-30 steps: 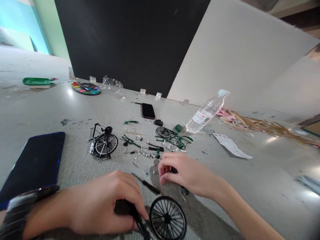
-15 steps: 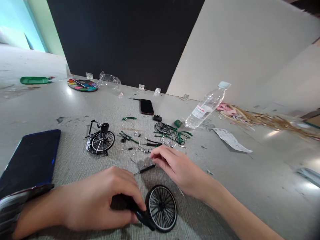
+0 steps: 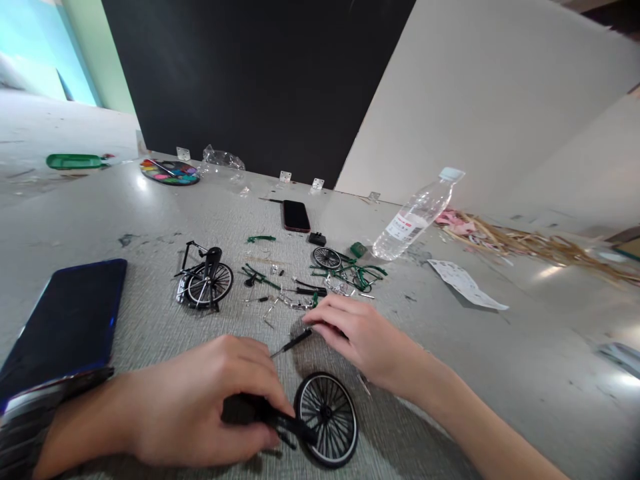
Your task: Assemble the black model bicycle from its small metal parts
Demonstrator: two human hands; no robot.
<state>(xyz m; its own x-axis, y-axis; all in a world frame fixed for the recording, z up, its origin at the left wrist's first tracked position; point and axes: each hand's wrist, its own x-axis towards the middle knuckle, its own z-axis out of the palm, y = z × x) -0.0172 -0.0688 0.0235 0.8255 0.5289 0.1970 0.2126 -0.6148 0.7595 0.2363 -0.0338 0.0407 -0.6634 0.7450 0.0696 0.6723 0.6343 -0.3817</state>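
My left hand (image 3: 200, 407) is closed around a black model bicycle part whose spoked wheel (image 3: 326, 417) stands on the table to its right. Just beyond it, my right hand (image 3: 357, 340) reaches over the table with fingers bent and pinched at the tip of a small black screwdriver (image 3: 291, 344). Past my right fingers lies a scatter of small green, black and silver bicycle parts (image 3: 300, 293). A half-built black model bicycle (image 3: 204, 283) stands to the left of them.
A dark blue phone (image 3: 65, 327) lies at the near left and a smaller dark phone (image 3: 296, 216) farther back. A tilted plastic water bottle (image 3: 415, 217), a paper sheet (image 3: 467, 285), straw-like scraps (image 3: 525, 243), a paint palette (image 3: 170, 172) and a green tray (image 3: 74, 161) ring the table.
My right hand has moved from beside the wheel toward the small parts and come to the screwdriver's tip. The screwdriver has turned on the table. My left hand has shifted the wheel part slightly.
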